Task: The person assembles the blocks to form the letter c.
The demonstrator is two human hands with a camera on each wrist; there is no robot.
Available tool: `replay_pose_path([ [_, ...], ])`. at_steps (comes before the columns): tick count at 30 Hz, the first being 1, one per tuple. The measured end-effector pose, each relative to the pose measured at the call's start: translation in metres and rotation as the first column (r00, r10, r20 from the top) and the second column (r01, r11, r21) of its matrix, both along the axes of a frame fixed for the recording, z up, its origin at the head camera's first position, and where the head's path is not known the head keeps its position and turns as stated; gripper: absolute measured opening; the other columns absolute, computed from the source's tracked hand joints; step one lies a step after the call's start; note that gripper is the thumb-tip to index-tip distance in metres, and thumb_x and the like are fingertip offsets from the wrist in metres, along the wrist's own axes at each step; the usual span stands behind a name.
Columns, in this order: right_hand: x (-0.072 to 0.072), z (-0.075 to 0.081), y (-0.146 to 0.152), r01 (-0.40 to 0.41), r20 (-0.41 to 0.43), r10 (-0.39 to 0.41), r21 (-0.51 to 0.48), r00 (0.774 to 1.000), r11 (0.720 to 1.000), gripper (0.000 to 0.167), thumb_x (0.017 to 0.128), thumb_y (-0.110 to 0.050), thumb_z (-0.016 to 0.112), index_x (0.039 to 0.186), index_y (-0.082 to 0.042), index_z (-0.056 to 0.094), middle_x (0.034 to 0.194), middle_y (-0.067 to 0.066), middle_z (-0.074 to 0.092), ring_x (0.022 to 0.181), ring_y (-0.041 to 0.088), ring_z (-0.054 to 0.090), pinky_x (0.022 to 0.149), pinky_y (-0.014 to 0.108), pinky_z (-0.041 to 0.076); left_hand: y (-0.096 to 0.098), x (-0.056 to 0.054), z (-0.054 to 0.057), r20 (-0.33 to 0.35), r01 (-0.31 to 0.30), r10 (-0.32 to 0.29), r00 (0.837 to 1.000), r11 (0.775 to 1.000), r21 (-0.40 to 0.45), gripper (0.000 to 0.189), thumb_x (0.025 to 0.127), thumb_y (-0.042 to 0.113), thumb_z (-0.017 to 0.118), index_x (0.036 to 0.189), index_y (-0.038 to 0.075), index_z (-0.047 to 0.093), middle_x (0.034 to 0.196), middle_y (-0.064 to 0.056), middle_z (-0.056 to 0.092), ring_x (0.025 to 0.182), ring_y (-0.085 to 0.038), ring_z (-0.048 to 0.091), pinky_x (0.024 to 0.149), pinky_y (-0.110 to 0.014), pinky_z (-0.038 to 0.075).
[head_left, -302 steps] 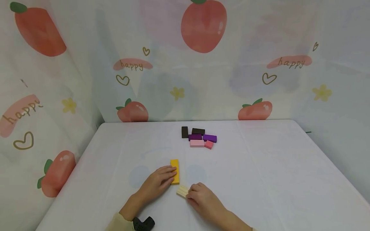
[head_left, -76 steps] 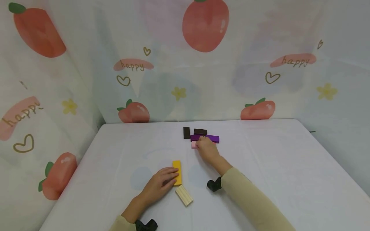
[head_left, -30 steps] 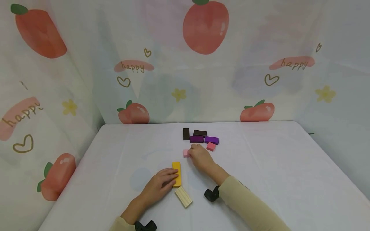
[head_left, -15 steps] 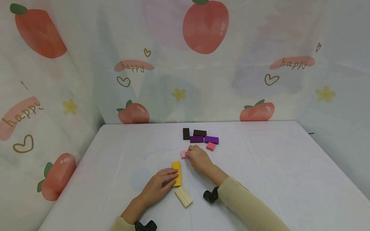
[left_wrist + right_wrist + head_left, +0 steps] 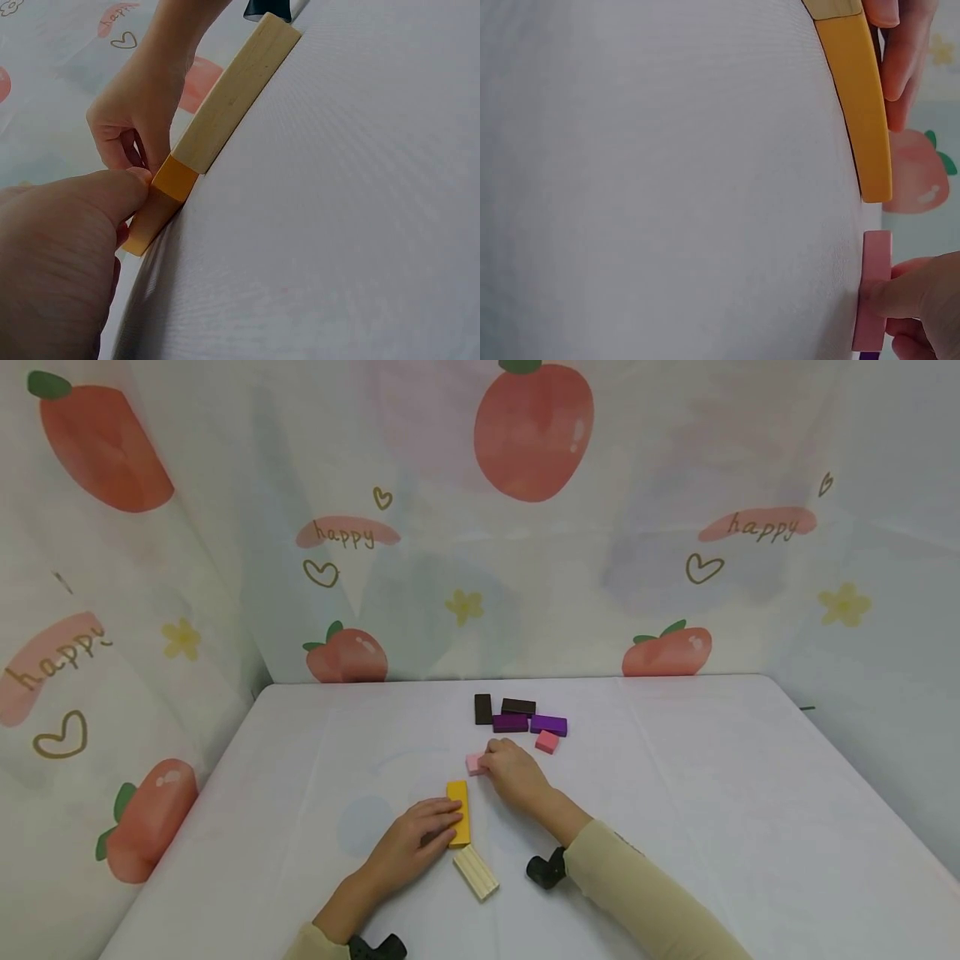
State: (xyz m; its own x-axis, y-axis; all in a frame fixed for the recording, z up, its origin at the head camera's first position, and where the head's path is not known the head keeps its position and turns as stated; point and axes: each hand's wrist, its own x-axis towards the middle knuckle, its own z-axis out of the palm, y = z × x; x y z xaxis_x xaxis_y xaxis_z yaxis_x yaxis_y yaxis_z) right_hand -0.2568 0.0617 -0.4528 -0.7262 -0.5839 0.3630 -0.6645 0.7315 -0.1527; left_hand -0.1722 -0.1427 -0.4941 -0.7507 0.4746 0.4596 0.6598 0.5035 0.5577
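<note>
My right hand [image 5: 519, 777] pinches a pink block [image 5: 874, 300] between thumb and fingers, close over the white table. In the head view, only the pink block's left end shows past the fingertips, just beyond the far end of a long yellow block [image 5: 458, 814]. A short gap between these two blocks shows in the right wrist view. My left hand [image 5: 416, 839] rests along the yellow block's left side, fingers lying on it and the thumb against it near its close end. A pale wooden block [image 5: 476, 872] with lengthwise lines lies slantwise, meeting the yellow block's near end.
Farther back lie two dark brown blocks [image 5: 483, 709], a dark purple block [image 5: 510, 723], a brighter purple block [image 5: 549, 725] and a small coral block [image 5: 547, 742]. Patterned cloth [image 5: 420, 552] hangs behind the white table [image 5: 675, 827].
My right hand left the pale block, which now lies turned, took the pink block from the far group, and brought it leftward and nearer. My left hand stays at the yellow block.
</note>
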Motion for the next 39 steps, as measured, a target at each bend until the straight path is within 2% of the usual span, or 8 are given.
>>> replay_pose_path([
  [8, -0.0027, -0.0014, -0.0020, -0.011, 0.032, 0.009, 0.039, 0.999, 0.999, 0.011, 0.080, -0.005, 0.070, 0.090, -0.008, 0.074, 0.085, 0.005, 0.060, 0.081, 0.018, 0.056, 0.079, 0.027, 0.051, 0.0003, 0.0000, 0.0002, -0.018, 0.006, -0.006, 1.000, 1.000, 0.003, 0.026, 0.087, 0.013, 0.064, 0.111, 0.007, 0.067, 0.121, -0.002, 0.058, 0.117, -0.019, 0.048, 0.098, -0.038, 0.040],
  [17, -0.0007, 0.0008, -0.0032, -0.005, 0.069, 0.004, 0.020, 0.998, 1.000, 0.011, 0.080, -0.007, 0.071, 0.090, -0.006, 0.073, 0.085, 0.003, 0.060, 0.082, 0.018, 0.056, 0.080, 0.027, 0.051, 0.0006, 0.0008, 0.0017, 0.010, -0.005, 0.005, 1.000, 1.000, -0.009, 0.026, 0.087, 0.015, 0.064, 0.112, 0.007, 0.067, 0.122, -0.002, 0.058, 0.118, -0.018, 0.047, 0.098, -0.038, 0.039],
  [27, -0.0033, -0.0019, -0.0035, -0.038, 0.045, 0.037, 0.025, 0.998, 0.999, 0.009, 0.082, -0.004, 0.067, 0.089, -0.007, 0.072, 0.086, 0.003, 0.060, 0.081, 0.017, 0.056, 0.080, 0.027, 0.051, 0.0004, 0.0009, 0.0026, 0.027, -0.009, 0.009, 1.000, 1.000, -0.012, 0.026, 0.088, 0.016, 0.063, 0.112, 0.008, 0.066, 0.122, 0.000, 0.058, 0.119, -0.017, 0.047, 0.098, -0.038, 0.039],
  [39, -0.0057, -0.0032, -0.0075, -0.040, 0.051, 0.040, 0.012, 0.998, 0.999, 0.008, 0.083, -0.001, 0.065, 0.090, -0.004, 0.069, 0.088, 0.004, 0.059, 0.084, 0.019, 0.056, 0.082, 0.028, 0.051, 0.0008, 0.0007, 0.0032, 0.004, 0.002, -0.002, 1.000, 1.000, -0.004, 0.025, 0.087, 0.014, 0.064, 0.111, 0.006, 0.067, 0.121, -0.002, 0.058, 0.118, -0.018, 0.048, 0.098, -0.039, 0.039],
])
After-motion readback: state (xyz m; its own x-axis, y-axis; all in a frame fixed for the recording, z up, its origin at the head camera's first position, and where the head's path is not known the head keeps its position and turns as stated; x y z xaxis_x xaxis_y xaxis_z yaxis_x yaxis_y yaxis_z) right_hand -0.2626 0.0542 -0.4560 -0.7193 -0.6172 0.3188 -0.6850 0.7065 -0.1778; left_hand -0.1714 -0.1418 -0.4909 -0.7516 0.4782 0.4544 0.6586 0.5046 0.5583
